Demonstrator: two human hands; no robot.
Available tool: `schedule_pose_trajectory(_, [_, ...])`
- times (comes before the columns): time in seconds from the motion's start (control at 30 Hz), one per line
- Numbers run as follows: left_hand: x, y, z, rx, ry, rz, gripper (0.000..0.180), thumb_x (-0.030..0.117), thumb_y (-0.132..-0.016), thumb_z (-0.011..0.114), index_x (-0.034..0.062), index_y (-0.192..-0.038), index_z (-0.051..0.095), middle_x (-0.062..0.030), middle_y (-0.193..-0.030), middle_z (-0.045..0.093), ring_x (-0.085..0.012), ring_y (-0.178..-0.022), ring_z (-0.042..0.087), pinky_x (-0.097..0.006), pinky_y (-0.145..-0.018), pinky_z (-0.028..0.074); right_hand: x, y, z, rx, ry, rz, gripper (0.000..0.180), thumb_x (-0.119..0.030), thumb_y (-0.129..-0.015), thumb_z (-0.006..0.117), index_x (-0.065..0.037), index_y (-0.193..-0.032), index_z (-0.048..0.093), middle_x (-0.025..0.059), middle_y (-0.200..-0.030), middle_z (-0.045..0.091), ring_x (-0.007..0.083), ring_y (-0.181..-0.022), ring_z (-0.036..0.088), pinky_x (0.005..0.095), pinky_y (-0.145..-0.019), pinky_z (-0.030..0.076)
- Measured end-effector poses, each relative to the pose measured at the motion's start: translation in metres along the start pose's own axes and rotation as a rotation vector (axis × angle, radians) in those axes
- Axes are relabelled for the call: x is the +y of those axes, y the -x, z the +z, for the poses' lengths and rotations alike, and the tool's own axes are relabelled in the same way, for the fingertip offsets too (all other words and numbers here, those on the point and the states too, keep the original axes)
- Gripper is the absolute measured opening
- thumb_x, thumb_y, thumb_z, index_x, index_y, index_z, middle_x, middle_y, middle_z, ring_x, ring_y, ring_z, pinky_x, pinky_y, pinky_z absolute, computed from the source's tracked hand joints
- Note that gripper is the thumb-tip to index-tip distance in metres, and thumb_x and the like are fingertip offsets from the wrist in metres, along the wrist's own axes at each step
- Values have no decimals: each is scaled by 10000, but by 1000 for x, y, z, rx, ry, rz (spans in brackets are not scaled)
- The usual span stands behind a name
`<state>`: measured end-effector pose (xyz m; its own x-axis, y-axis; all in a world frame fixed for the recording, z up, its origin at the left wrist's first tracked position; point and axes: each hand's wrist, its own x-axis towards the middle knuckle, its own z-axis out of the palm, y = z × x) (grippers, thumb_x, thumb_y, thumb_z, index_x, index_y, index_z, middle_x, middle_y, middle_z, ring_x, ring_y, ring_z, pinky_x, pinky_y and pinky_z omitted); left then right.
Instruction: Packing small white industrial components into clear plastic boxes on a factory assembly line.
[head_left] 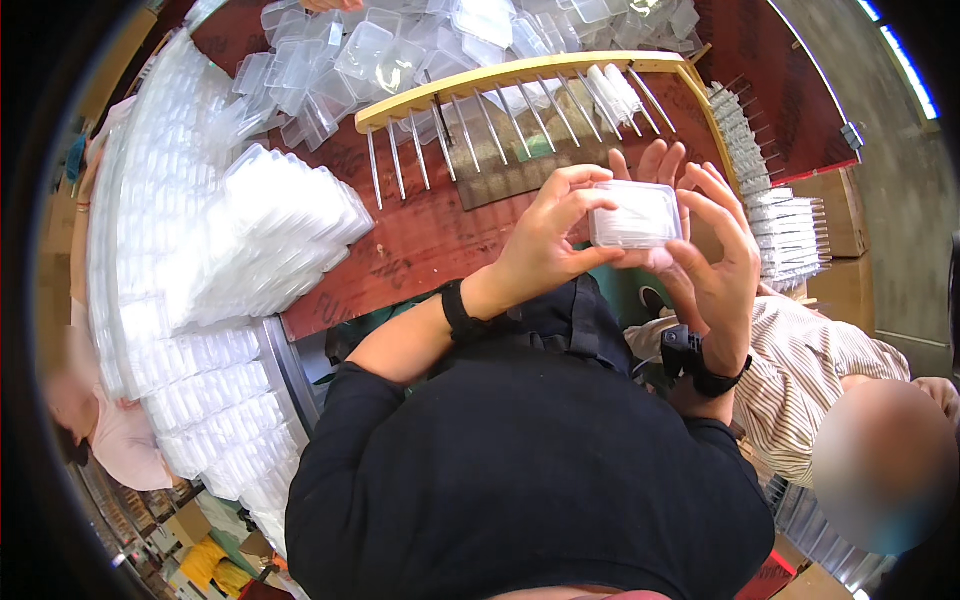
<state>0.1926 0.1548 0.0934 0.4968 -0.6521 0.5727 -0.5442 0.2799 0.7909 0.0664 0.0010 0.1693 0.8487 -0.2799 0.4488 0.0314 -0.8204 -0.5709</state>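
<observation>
A small clear plastic box [636, 228] with thin white pieces inside is held up in front of my chest, above the table's near edge. My left hand [545, 222] grips its left side between thumb and fingers. Along the right side, my right hand [725, 245] curves round the box, its thumb by the lower right corner. Behind the box more fingers [645, 160] show, with a palm partly hidden; they seem to belong to the person in the striped shirt. What the white pieces are cannot be made out.
On the red table [340, 300], a yellow rack [520, 72] carries a row of metal rods. Loose clear boxes [380, 50] lie beyond it. Stacked clear boxes [270, 225] fill the left. A striped-shirted person [810, 350] is close at right; another person [125, 440] is at left.
</observation>
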Motion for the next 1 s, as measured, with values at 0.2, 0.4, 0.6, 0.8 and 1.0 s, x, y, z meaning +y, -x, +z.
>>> schedule_pose_trajectory(0.2, [-12,0,16,-106,53,59,474,161,-629,800,71,-1026,557,-133,-1155,455,-278,-1071,478,-366,-895,421,2,7,1,123,-62,50,303,-136,-742,671,-6,-1013,627,157,-1169,560,303,-1144,500,391,-940,401])
schedule_pose_trajectory(0.4, [0,-8,23,-330,-42,96,735,182,-620,778,75,-1252,418,-180,-1344,344,-355,-1228,361,-411,-1008,334,-3,12,5,237,-264,70,260,-43,-729,638,31,-978,620,180,-1136,571,329,-1119,511,403,-937,399])
schedule_pose_trajectory(0.6, [6,-6,-31,-93,-137,-109,369,115,-720,709,48,-1056,572,-121,-1111,567,-278,-1035,548,-346,-876,435,-42,-86,1,-76,89,-221,253,-142,-685,700,-10,-889,629,179,-1030,594,303,-972,574,361,-805,455])
schedule_pose_trajectory(0.8, [9,17,-46,7,-160,-261,269,115,-752,681,54,-1000,598,-95,-999,600,-244,-891,587,-311,-751,470,-24,-226,31,-576,825,-343,387,-339,-672,687,-37,-905,621,155,-855,629,326,-819,611,403,-710,480])
schedule_pose_trajectory(1.0, [13,34,-43,139,-115,-402,241,100,-775,657,59,-1004,597,-78,-964,601,-198,-792,596,-278,-653,480,8,-281,139,-667,758,-364,477,-465,-717,660,-41,-929,602,137,-881,646,310,-831,626,407,-712,494])
